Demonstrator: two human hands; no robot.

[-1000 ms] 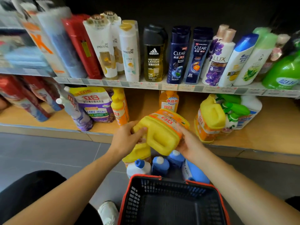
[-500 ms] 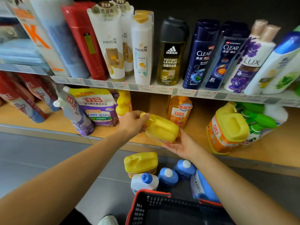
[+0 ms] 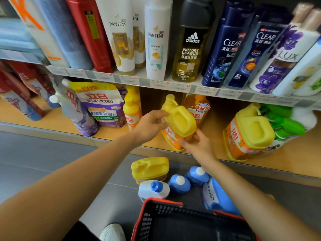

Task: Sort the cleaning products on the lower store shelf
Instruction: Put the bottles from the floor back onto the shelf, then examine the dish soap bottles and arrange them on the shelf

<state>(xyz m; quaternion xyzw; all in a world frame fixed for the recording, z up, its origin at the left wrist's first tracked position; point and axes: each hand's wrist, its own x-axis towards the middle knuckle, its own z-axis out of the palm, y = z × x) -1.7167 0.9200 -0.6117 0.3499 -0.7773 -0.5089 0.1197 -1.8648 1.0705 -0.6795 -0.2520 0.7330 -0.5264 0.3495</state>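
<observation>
Head view: both hands hold a yellow jug upright at the front edge of the lower shelf. Left hand fingers wrap its neck side; right hand fingers clasp its base. More bottles stand on the floor below.

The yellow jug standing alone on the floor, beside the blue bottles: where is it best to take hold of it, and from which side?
The yellow jug on the floor stands upright with its cap at the left and the moulded handle along its top. Probably best to grip that handle from above, fingers wrapped through it. The white bottle with blue cap and the blue bottles crowd its near and right sides, so the top is freest.
</observation>
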